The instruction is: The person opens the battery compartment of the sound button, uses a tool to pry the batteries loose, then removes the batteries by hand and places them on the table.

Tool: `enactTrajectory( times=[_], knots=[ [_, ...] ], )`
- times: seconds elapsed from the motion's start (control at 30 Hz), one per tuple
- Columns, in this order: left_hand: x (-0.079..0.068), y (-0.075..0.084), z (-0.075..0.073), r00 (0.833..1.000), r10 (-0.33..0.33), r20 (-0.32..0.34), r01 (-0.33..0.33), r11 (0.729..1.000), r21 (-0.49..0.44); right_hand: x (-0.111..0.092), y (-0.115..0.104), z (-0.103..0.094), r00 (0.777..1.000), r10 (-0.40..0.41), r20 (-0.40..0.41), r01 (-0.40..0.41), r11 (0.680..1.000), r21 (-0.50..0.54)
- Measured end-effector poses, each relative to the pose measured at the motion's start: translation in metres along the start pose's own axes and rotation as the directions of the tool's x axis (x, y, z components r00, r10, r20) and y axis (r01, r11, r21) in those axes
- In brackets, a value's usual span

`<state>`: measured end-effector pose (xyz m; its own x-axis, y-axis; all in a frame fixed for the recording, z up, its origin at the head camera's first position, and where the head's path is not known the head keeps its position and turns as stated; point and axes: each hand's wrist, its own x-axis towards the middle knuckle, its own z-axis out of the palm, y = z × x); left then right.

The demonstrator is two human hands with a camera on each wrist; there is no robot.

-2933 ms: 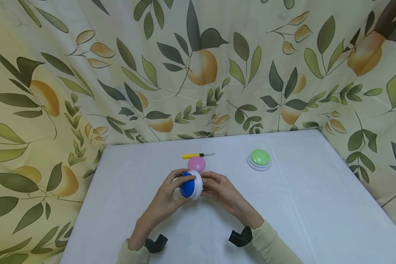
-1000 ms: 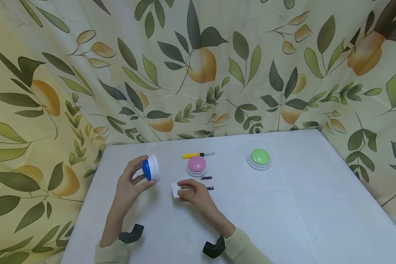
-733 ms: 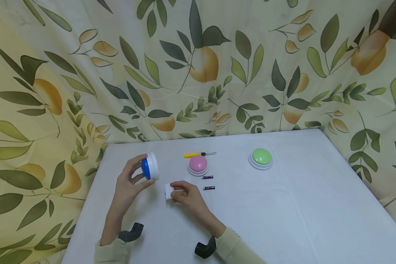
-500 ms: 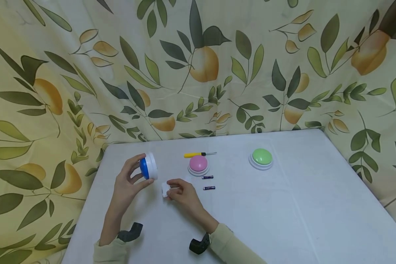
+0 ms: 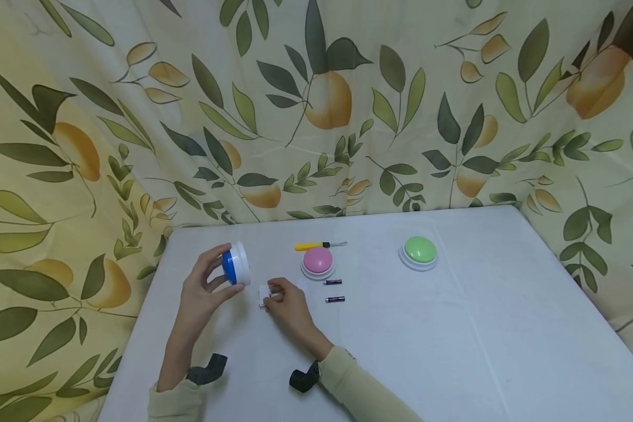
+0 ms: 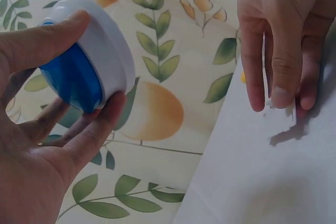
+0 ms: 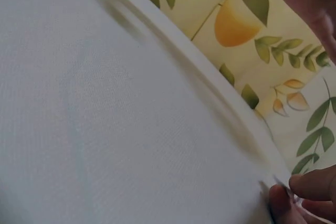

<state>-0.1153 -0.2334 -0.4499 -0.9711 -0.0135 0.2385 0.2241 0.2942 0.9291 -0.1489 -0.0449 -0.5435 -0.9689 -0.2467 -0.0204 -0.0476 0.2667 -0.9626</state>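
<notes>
In the head view my left hand (image 5: 197,296) holds up a blue-domed push button (image 5: 235,264) by its rim, tilted on its side with the white base facing right. The left wrist view shows my thumb and fingers on the white rim of that button (image 6: 100,51). Low over the table, my right hand (image 5: 293,310) pinches a small white plastic cover (image 5: 264,295) between thumb and fingertips. In the left wrist view this cover (image 6: 281,120) hangs below the right fingertips, partly hidden. Two small batteries (image 5: 333,282) lie on the table to the right of that hand.
A pink push button (image 5: 318,261) sits behind the batteries. Just beyond it lies a yellow-handled screwdriver (image 5: 316,246). A green push button (image 5: 419,252) stands farther right on the white table (image 5: 427,351). Patterned cloth (image 5: 327,117) hangs behind.
From both hands gripping the blue push button, the left has carried it leftward. The right hand has moved left with the white cover. Two batteries now show on the table.
</notes>
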Motion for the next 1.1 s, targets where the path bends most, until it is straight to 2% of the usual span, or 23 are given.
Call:
enactTrajectory(
  times=[0.3, 0.8, 0.97, 1.1],
  knots=[
    [0.0, 0.0, -0.003, 1.0, -0.001, -0.007, 0.001, 1.0, 0.002, -0.004, -0.006, 0.001, 0.997, 0.042, -0.061, -0.044, 0.998, -0.036],
    [0.0, -0.002, -0.002, 1.0, -0.023, -0.002, 0.023, 1.0, 0.007, -0.018, -0.007, -0.01, 0.994, 0.055, -0.092, -0.061, 0.996, -0.057],
    [-0.001, -0.002, -0.001, 0.999, -0.048, 0.0, 0.048, 0.999, 0.004, -0.019, -0.01, -0.015, 0.996, 0.025, -0.085, -0.036, 0.991, -0.131],
    [0.0, -0.001, -0.001, 0.998, -0.056, 0.006, 0.056, 0.998, 0.003, -0.017, -0.013, -0.021, 0.999, 0.005, -0.044, -0.015, 0.973, -0.229]
  ],
)
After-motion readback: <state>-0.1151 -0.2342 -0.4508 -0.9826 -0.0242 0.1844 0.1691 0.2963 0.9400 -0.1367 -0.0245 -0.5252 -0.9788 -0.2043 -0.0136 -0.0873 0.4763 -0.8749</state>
